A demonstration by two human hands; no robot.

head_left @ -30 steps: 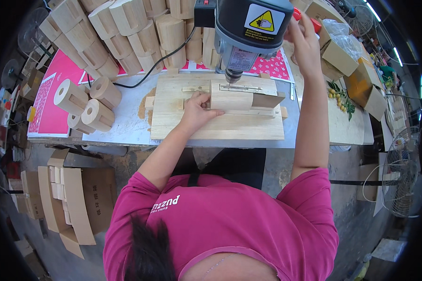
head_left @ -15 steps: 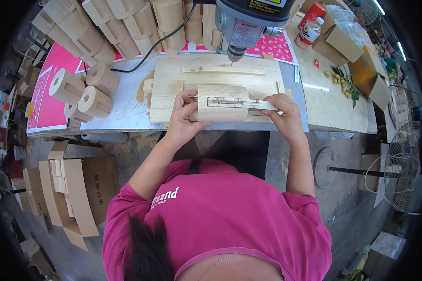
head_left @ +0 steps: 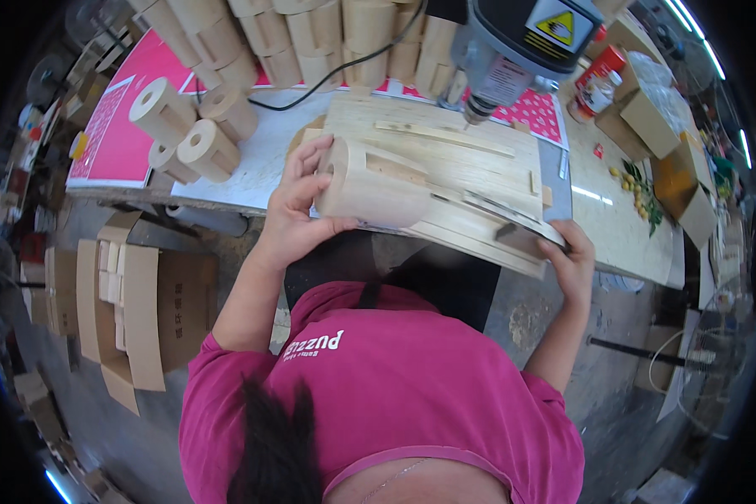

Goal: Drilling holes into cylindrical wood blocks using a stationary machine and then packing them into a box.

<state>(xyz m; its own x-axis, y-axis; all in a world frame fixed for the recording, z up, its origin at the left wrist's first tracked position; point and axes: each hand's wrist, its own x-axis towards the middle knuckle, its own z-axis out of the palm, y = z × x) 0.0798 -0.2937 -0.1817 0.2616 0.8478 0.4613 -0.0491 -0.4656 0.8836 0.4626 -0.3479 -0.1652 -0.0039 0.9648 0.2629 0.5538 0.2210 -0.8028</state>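
Note:
My left hand [head_left: 298, 197] grips the left end of a pale wooden cylinder [head_left: 370, 202], with the thumb below and the fingers around its end. A long rectangular recess shows in the cylinder's upper side, and the cylinder is tilted over a wooden board jig [head_left: 445, 126]. To its right, my right hand [head_left: 573, 256] pinches the end of a long, thin metal plate [head_left: 504, 212]. That plate slants over the jig, apart from the cylinder. Behind the jig hangs the chuck of a bench drill [head_left: 479, 109].
Stacked wooden cylinders [head_left: 311, 38] line the back of the table. Several more cylinders [head_left: 210, 151] stand at left. A black cable [head_left: 311, 97] runs to the drill. At right are a bottle [head_left: 595, 94], yellow fruit [head_left: 634, 189] and cardboard boxes [head_left: 655, 126]. An open carton [head_left: 176, 311] sits on the floor.
The metal plate has come off the cylinder's recess, moving right and toward me in my right hand. My left hand has tilted the cylinder and shifted it slightly left. The view has turned.

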